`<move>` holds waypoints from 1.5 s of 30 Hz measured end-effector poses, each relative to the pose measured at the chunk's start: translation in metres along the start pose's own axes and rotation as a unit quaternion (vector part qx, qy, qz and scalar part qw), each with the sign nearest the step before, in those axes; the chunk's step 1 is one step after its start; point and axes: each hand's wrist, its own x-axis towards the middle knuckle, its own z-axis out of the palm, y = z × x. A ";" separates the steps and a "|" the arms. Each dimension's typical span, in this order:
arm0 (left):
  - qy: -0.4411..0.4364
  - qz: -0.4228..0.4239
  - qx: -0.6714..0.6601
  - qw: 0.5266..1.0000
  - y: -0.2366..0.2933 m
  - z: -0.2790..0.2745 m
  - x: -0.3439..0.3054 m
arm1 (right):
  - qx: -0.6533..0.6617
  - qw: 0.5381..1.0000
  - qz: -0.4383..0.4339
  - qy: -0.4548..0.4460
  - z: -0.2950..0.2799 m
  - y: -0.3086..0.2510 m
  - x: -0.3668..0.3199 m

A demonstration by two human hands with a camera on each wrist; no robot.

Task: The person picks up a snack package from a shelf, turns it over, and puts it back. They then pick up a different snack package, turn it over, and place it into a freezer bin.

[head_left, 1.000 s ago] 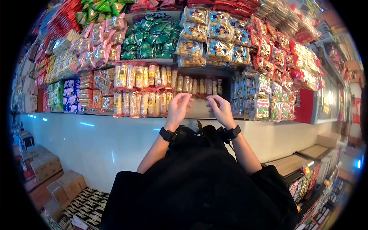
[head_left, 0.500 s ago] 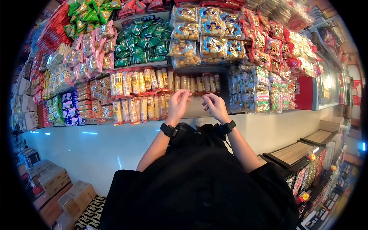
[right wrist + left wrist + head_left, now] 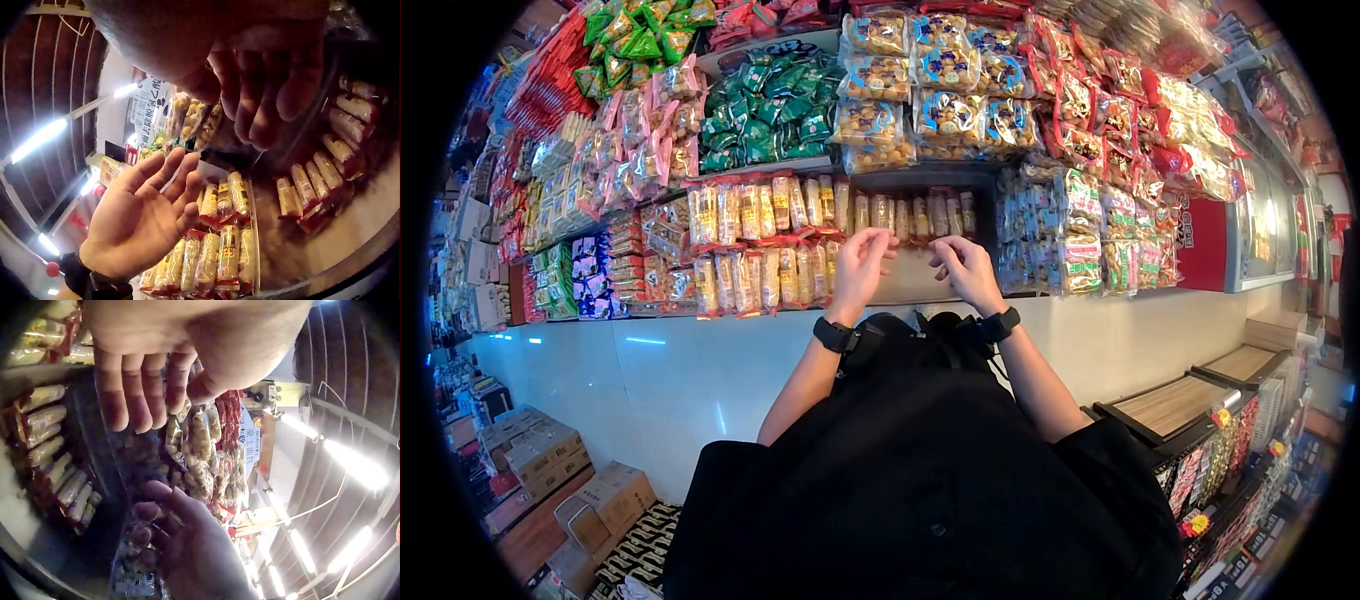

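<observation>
Left hand [image 3: 862, 262] spread, right hand [image 3: 966, 268] loosely curled, both empty, hovering near the snack packets [image 3: 915, 214] at the back of the shelf [image 3: 910, 287]. Packets judged light, slippery, crushable; I would grip one mid-body, gently.

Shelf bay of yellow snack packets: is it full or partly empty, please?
Partly empty: yellow, red-trimmed snack packets fill the dark shelf bay at left; its front right is bare.

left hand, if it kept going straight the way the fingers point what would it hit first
Probably the back row of long snack packets in the shelf recess. The left hand points its open fingers up at them, though the depth between them is hard to judge.
</observation>
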 end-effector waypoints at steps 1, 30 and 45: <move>0.002 0.003 0.003 1.000 0.004 0.000 -0.001 | 0.003 1.000 -0.004 0.001 -0.002 -0.001 -0.001; -0.473 0.418 -0.120 0.766 0.296 -0.046 -0.147 | -0.061 0.780 -0.620 -0.065 -0.061 -0.274 -0.109; -0.435 0.485 -0.067 0.756 0.288 -0.042 -0.141 | -0.054 0.777 -0.622 -0.076 -0.056 -0.260 -0.100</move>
